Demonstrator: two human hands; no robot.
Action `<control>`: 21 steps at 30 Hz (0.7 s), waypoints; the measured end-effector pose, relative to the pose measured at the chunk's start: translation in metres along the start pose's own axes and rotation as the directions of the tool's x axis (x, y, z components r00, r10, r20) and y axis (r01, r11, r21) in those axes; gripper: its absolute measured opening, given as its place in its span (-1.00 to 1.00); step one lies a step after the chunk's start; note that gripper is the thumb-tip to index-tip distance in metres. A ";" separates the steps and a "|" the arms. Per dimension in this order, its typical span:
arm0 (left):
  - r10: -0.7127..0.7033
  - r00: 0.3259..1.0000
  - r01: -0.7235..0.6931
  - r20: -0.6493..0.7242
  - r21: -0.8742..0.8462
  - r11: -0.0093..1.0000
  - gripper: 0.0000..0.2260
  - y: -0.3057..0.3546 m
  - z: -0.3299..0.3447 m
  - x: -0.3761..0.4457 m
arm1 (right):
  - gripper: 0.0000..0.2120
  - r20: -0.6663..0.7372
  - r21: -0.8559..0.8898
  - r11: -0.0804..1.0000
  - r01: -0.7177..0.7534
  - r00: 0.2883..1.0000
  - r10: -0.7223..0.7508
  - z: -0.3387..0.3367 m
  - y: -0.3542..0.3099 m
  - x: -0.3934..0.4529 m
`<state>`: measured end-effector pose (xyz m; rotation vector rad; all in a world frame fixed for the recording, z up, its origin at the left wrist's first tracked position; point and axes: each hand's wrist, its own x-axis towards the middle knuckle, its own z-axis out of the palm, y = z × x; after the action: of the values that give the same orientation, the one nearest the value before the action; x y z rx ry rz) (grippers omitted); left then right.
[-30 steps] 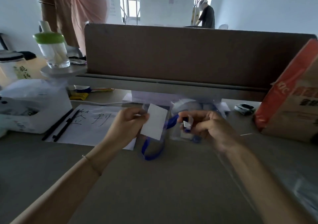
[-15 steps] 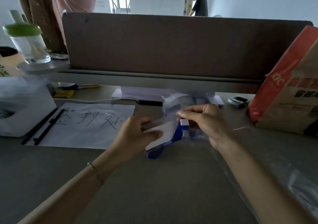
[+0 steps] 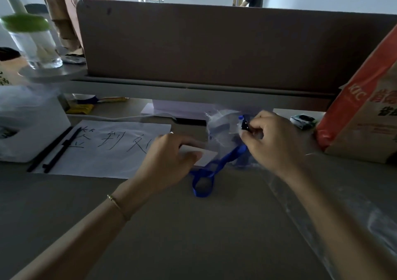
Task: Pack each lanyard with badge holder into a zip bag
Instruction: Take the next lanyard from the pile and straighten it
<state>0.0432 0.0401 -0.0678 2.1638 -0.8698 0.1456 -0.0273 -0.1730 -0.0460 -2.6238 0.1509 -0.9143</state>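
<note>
Lanyard (image 3: 217,168) loop trails outside the bag (image 3: 221,133) and may snag. Left hand (image 3: 169,161) grips the holder (image 3: 206,156); right hand (image 3: 272,140) apparently pinches clip (image 3: 245,125) and bag mouth.

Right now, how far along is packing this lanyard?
Midway. The left hand holds the white badge holder; the right hand pinches the clip end at the clear zip bag. The blue lanyard loop lies outside on the desk. Tucking and sealing remain.
</note>
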 end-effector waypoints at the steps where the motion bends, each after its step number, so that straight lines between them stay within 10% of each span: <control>1: 0.060 0.998 -0.059 -0.013 0.076 0.995 -0.84 -0.001 0.000 0.000 | -0.70 0.044 -0.066 0.998 0.023 0.999 -0.020 -0.002 -0.001 0.000; 8: 0.381 0.923 -0.377 0.049 0.302 0.875 -0.87 0.002 0.001 -0.004 | -0.66 0.231 -0.278 0.952 0.131 0.971 -0.066 -0.017 -0.024 -0.006; 21: 0.371 0.923 -0.348 -0.101 0.192 0.918 -0.77 0.007 0.007 -0.012 | -0.67 0.392 -0.098 0.976 0.196 0.909 -0.143 -0.016 -0.032 -0.008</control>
<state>0.0287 0.0383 -0.0721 2.0974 -1.2070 0.5644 -0.0439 -0.1466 -0.0271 -2.9198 -0.1232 -0.4330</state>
